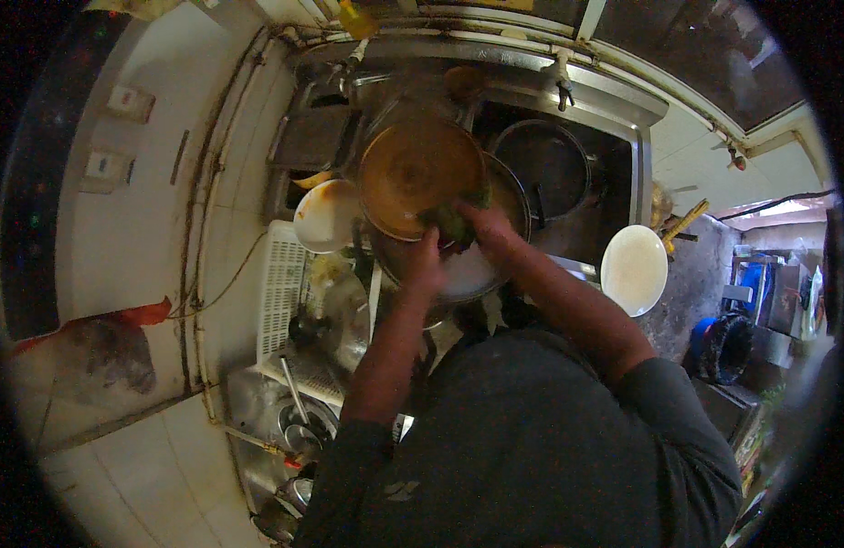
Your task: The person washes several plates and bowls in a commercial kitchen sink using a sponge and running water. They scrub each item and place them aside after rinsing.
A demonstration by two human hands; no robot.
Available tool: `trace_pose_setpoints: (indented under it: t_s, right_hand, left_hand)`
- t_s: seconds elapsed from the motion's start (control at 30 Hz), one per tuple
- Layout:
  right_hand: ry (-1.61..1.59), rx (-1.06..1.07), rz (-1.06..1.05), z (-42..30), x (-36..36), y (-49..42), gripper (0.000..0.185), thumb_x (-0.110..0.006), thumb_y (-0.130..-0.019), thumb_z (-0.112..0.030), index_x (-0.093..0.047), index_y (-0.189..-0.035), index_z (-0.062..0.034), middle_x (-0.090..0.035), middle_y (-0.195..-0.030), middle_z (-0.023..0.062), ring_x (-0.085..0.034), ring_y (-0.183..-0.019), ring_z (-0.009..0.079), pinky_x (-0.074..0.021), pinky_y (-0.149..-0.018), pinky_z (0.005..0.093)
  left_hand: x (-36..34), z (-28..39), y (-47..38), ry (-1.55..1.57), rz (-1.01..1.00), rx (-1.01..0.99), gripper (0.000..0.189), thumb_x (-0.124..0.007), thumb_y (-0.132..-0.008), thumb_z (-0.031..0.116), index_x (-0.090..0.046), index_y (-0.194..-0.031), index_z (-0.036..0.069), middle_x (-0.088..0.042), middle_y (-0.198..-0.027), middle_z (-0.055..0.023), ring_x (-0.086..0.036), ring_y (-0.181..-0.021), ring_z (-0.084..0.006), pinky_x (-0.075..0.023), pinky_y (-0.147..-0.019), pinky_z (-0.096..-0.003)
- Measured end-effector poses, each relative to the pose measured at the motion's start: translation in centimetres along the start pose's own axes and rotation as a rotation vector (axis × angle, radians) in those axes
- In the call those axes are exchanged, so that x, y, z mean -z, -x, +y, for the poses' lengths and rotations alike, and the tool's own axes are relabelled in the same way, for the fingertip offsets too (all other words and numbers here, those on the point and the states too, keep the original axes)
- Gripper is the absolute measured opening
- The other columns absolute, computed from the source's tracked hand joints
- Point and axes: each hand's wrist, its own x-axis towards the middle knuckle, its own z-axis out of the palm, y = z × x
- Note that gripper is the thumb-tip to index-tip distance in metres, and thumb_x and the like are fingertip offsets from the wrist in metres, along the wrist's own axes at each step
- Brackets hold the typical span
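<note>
Both my hands meet at the near edge of a brown round pan (415, 154). My left hand (425, 264) and my right hand (487, 222) hold a dark green, soft-looking bundle (448, 225) between them. Blur and dim light hide whether it is leaves or cloth. The pan overlaps a larger, wide metal vessel (463, 277), which shows pale under my wrists. Left of the pan sits a white bowl (326, 216) with brownish stains.
Right of the vessel, a dark stove (600, 171) bears a round burner ring (542, 168). An oval white plate (634, 270) stands near its corner. A white plastic basket (281, 294) is on the left, above a metal sink (251, 404). A tap (564, 85) hangs over the stove's back.
</note>
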Motion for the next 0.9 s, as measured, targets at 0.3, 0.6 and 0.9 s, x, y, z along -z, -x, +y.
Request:
trace_pose_setpoints:
  t_s: [0.3, 0.6, 0.9]
  right_hand:
    - [-0.154, -0.048, -0.020, -3.3, -0.2, 2.1, 0.047, -0.073, -0.092, -0.017, -0.058, -0.135, -0.0068, -0.068, -0.118, 0.0091, -0.066, -0.100, 0.0217, -0.0567, -0.078, 0.0381]
    - [0.589, 0.452, 0.056, -3.5, 6.0, 0.2, 0.062, -0.074, -0.090, -0.022, -0.050, -0.145, -0.0088, -0.072, -0.115, 0.0114, -0.070, -0.096, 0.0255, -0.0574, -0.080, 0.0359]
    - [1.545, 0.726, 0.128, -4.9, 2.5, 0.5, 0.068, -0.075, -0.082, -0.033, -0.050, -0.141, -0.0088, -0.074, -0.098, 0.0148, -0.072, -0.080, 0.0387, -0.0578, -0.065, 0.0479]
  left_hand:
    - [3.3, 1.4, -1.2, -0.148, 0.024, -0.253, 0.047, -0.063, -0.100, 0.026, -0.046, -0.141, 0.010, -0.061, -0.125, -0.0133, -0.068, -0.104, -0.0291, -0.0633, -0.072, -0.0425]
    - [1.7, -0.4, -4.4, -0.130, 0.030, 0.167, 0.038, -0.066, -0.098, 0.028, -0.058, -0.131, 0.010, -0.065, -0.122, -0.0111, -0.071, -0.086, -0.0282, -0.0614, -0.061, -0.0419]
    - [7.3, -5.8, -8.4, -1.682, -0.129, -1.185, 0.050, -0.070, -0.083, 0.029, -0.064, -0.127, 0.004, -0.066, -0.118, -0.0221, -0.064, -0.108, -0.0353, -0.0513, -0.095, -0.0516]
